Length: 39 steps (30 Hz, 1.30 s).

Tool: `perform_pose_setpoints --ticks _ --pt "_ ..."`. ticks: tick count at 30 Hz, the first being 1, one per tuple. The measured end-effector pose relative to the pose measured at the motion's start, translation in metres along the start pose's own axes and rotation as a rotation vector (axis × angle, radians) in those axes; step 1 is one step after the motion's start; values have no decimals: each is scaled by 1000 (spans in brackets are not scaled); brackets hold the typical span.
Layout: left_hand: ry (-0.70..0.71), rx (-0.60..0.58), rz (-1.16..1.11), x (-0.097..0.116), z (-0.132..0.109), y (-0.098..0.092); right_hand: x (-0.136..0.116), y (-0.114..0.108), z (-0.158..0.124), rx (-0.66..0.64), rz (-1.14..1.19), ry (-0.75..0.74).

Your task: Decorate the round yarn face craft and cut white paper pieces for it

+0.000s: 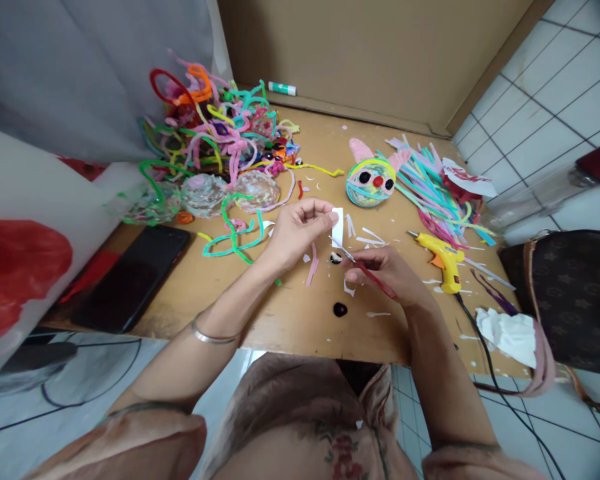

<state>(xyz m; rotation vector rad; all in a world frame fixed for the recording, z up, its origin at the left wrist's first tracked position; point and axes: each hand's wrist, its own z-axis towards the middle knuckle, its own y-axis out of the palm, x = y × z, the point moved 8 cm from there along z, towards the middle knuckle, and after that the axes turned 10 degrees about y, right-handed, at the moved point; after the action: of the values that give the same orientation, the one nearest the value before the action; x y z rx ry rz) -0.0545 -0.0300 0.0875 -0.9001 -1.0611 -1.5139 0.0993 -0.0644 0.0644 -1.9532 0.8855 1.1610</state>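
My left hand pinches the top of a small white paper strip over the middle of the table. In my right hand is a pair of red-handled scissors, its blades at the lower end of the strip. Just under the blades lies a black round piece with a pale patch. A second black round piece rests nearer the table's front edge. White paper scraps and pink pipe cleaner pieces are scattered close to both hands.
Beyond my hands stands a ball with pink ears and a face. A yellow glue gun and a bundle of pipe cleaners lie right. Left are a tangled pipe cleaner heap and a black phone. A brown bag sits far right.
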Motion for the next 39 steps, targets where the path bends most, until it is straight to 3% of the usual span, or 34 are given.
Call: perform_pose_setpoints --ticks 7,17,27,39 --pt "-78 46 -39 -6 1 -4 -4 -13 -5 145 61 14" --pt "-145 -8 -174 -11 -3 8 -2 -14 -5 126 99 -45" --pt "-336 -25 -365 -27 -19 28 -8 -13 -6 145 176 -95" --pt "-349 -72 -445 -30 -22 36 -10 -9 -5 147 259 -178"
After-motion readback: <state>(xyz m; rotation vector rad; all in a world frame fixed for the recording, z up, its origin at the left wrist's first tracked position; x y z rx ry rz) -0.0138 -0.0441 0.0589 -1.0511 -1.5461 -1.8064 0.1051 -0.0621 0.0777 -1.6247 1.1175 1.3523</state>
